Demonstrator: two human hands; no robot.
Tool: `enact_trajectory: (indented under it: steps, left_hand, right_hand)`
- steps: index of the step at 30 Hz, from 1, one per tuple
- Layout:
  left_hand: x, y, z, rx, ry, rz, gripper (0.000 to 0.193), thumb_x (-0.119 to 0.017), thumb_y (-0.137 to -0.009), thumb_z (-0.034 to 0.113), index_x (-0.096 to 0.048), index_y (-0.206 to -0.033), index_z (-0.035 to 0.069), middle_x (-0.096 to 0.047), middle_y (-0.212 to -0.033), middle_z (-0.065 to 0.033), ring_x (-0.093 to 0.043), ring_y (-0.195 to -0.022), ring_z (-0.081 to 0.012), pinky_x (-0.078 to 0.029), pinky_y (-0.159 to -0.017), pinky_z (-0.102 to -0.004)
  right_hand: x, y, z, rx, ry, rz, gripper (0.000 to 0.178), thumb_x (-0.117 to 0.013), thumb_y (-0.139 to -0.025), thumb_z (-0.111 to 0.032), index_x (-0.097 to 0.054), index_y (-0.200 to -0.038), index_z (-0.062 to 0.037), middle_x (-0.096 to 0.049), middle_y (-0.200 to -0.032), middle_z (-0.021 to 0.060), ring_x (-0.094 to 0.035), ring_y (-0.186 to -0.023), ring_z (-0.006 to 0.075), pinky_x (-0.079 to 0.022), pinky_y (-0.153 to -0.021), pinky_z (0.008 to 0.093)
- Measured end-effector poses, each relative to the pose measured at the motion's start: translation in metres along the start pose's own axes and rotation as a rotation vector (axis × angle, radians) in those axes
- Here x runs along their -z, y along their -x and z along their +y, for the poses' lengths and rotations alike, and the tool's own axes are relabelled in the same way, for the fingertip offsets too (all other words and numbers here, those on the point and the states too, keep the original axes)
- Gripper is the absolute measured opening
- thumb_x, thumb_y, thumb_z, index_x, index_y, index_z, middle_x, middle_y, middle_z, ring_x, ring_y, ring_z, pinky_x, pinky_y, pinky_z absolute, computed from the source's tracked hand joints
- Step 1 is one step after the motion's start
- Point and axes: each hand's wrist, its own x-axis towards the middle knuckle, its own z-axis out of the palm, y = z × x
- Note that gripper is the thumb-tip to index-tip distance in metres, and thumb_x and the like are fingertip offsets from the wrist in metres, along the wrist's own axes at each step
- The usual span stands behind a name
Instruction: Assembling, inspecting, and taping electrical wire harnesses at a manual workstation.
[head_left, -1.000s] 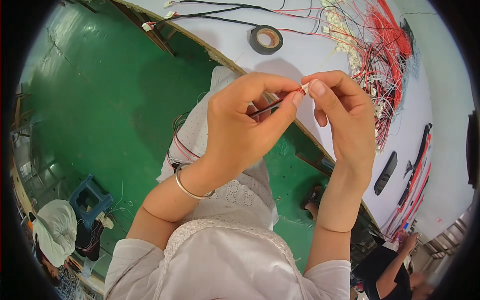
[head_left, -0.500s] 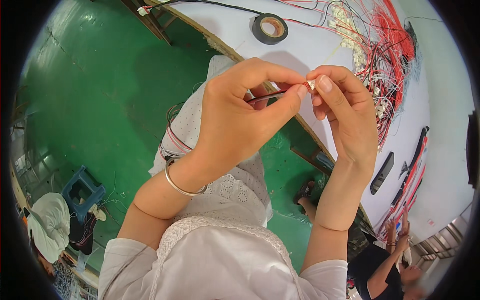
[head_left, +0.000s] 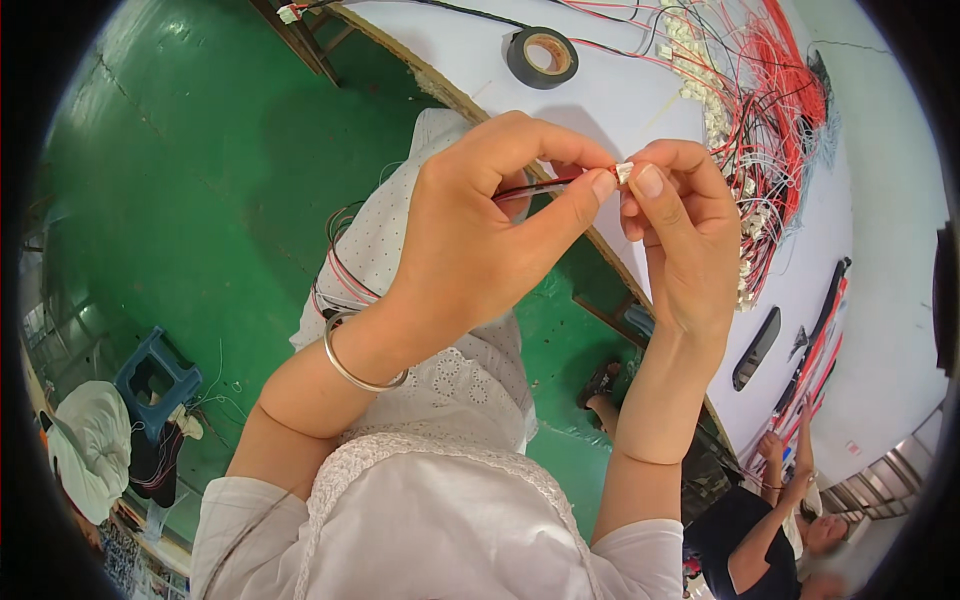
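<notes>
Between my two hands is a small white plug connector on the end of red and black wires. My left hand pinches the wires close behind the connector with thumb and forefinger. Thumb and fingertips of my right hand are closed on the connector itself. From the left hand the wires run back under the palm, and a loop of red, black and white wires hangs beside my left wrist, over my skirt. Both hands are held up over the table's near edge.
On the white table lies a roll of black tape. Farther right is a heap of red and black wires with white connectors, and a dark phone-like object. A co-worker is at lower right; a blue stool stands at left.
The pinch on the connector stays, with more of the white connector showing between my fingertips. My right hand has shifted slightly left, and the view has moved a little.
</notes>
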Motion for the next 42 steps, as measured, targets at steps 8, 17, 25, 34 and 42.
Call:
enact_trajectory:
  steps: [8,17,25,34,42]
  left_hand:
    - [0.003,0.004,-0.009,-0.111,-0.029,-0.069,0.011,-0.071,-0.084,0.004,-0.068,-0.095,0.006,-0.061,-0.077,0.0054,-0.029,-0.053,0.0018,-0.023,-0.046,-0.0172]
    - [0.004,0.011,0.006,-0.176,-0.003,-0.184,0.012,-0.071,-0.083,0.001,-0.069,-0.095,0.003,-0.066,-0.085,0.0004,-0.053,-0.066,-0.0029,-0.039,-0.056,-0.0183]
    - [0.007,0.014,0.009,-0.038,0.117,-0.295,0.014,-0.073,-0.081,-0.002,-0.070,-0.094,0.002,-0.069,-0.088,-0.0045,-0.060,-0.074,-0.0072,-0.046,-0.062,-0.0204]
    - [0.011,0.012,0.014,-0.140,-0.010,-0.321,0.010,-0.077,-0.077,0.003,-0.073,-0.085,0.007,-0.069,-0.079,0.0010,-0.053,-0.066,-0.0057,-0.036,-0.054,-0.0203]
    - [0.009,0.014,0.010,-0.069,0.074,-0.322,0.011,-0.073,-0.081,0.001,-0.069,-0.091,0.002,-0.067,-0.086,-0.0025,-0.059,-0.076,-0.0076,-0.047,-0.064,-0.0216]
  right_hand:
    - [0.005,0.004,0.000,0.044,0.067,-0.061,0.014,-0.066,-0.091,-0.011,-0.061,-0.101,-0.0016,-0.062,-0.084,0.0022,-0.055,-0.070,0.0072,-0.044,-0.060,0.0203]
    - [0.023,0.010,0.005,0.063,-0.073,-0.188,0.016,-0.068,-0.089,-0.010,-0.061,-0.099,0.0002,-0.064,-0.084,0.0046,-0.059,-0.069,0.0091,-0.049,-0.060,0.0219]
    - [0.034,0.010,0.012,0.050,-0.187,-0.330,0.016,-0.070,-0.087,-0.010,-0.062,-0.096,0.0002,-0.065,-0.085,0.0065,-0.060,-0.067,0.0095,-0.049,-0.056,0.0221]
    - [0.032,0.013,0.009,0.080,-0.153,-0.349,0.021,-0.074,-0.084,-0.015,-0.060,-0.092,-0.0014,-0.061,-0.081,0.0074,-0.056,-0.060,0.0090,-0.045,-0.051,0.0199]
    - [0.033,0.014,0.005,0.076,-0.138,-0.352,0.015,-0.071,-0.086,-0.007,-0.062,-0.095,0.0005,-0.065,-0.085,0.0068,-0.061,-0.069,0.0099,-0.050,-0.057,0.0227]
